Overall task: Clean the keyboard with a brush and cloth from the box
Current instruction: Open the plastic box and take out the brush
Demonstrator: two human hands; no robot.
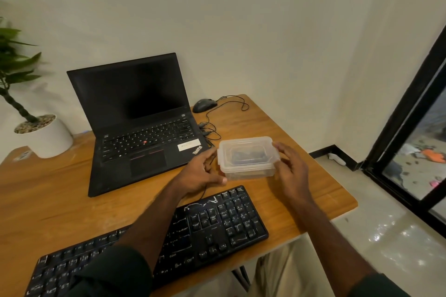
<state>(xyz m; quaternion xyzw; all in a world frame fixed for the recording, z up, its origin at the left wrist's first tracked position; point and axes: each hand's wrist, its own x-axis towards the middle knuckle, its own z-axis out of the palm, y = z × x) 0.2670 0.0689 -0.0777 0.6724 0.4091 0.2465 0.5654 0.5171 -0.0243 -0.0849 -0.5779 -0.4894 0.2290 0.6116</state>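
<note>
Keyboard [169, 246] at near edge of surface [60, 188], under both forearms. Lidded clear box [248, 158] just beyond, between hands: left hand [201, 173] gripping its left end, right hand [293, 171] with relaxed fingers against right end.

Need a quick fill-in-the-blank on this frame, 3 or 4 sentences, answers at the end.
1. The clear plastic box has its lid ____.
2. The left hand and right hand are at the box's two ____.
3. The box sits between the laptop and the external ____, on the wooden desk.
4. The mouse lies to the ____ of the laptop screen.

Answers: on; sides; keyboard; right
</note>
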